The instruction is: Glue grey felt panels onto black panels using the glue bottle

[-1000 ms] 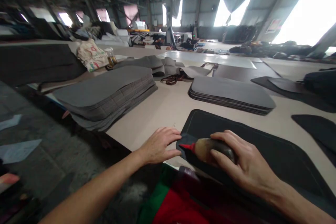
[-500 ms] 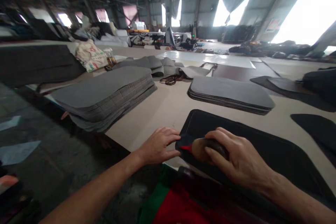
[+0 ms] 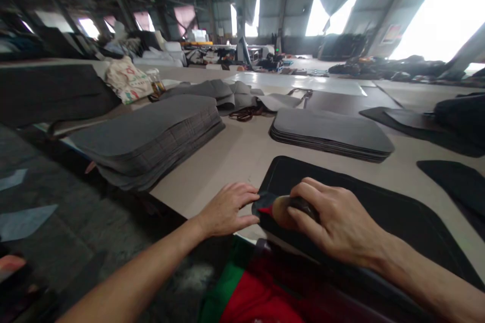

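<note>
A black panel with rounded corners (image 3: 364,202) lies flat on the table in front of me. My right hand (image 3: 337,219) is wrapped round a brownish squeeze bottle (image 3: 285,212) tipped on its side. The bottle's red nozzle (image 3: 265,210) points left, at the panel's near left corner. A smooth, dark grey patch (image 3: 261,200) shows at that corner. My left hand (image 3: 227,209) rests at the same corner, fingertips on or just at its edge, thumb and fingers spread apart. Whether the nozzle touches the panel I cannot tell.
A tall stack of grey panels (image 3: 151,128) stands at the left table edge. Behind the black panel is a lower grey stack (image 3: 329,128). Loose grey pieces (image 3: 212,91), brown cords (image 3: 244,113) and a printed cloth bag (image 3: 127,81) lie farther back. Dark pieces (image 3: 454,181) lie at right.
My right hand has moved a little left with the squeeze bottle, bringing the red nozzle closer to the panel's left corner. My left hand has stayed nearly still.
</note>
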A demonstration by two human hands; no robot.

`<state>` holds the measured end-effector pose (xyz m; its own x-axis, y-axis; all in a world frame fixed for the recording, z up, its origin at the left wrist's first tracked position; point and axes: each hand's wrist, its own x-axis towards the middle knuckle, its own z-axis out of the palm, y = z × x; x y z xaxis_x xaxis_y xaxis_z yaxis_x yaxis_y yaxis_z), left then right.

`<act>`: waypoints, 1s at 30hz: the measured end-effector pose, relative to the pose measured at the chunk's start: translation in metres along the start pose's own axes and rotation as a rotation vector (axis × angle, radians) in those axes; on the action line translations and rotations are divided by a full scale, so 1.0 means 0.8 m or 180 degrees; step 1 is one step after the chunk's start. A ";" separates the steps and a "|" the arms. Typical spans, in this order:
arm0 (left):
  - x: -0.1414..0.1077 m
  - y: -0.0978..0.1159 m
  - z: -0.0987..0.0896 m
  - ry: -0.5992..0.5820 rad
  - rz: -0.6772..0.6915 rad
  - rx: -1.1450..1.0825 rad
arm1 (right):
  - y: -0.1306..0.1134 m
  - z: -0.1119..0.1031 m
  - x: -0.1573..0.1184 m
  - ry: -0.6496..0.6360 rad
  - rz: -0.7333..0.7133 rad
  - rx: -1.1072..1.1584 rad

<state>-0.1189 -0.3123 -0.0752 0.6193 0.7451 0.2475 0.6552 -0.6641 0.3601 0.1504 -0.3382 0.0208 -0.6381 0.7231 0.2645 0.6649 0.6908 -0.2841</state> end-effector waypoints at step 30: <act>-0.001 -0.002 0.003 -0.0019 0.0012 0.0041 | -0.012 -0.018 0.021 -0.0423 0.0235 -0.0252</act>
<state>-0.1199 -0.3118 -0.0781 0.6243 0.7423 0.2435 0.6584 -0.6677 0.3475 0.1391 -0.3324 0.0409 -0.6287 0.7683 0.1200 0.7370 0.6379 -0.2233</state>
